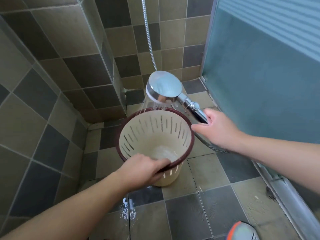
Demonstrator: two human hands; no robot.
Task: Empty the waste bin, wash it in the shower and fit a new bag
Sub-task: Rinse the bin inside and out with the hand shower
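The bin [156,135] stands tilted on the shower floor [216,172]. The left hand [143,168] pinches its dark rim, thumb inside. The right hand [220,130] holds the shower head [164,87] handle, fingers curled. Water sprays into the bin.

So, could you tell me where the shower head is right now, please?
In the head view it sits right of centre, held by the right hand, the shower head spraying onto the far rim of the waste bin.
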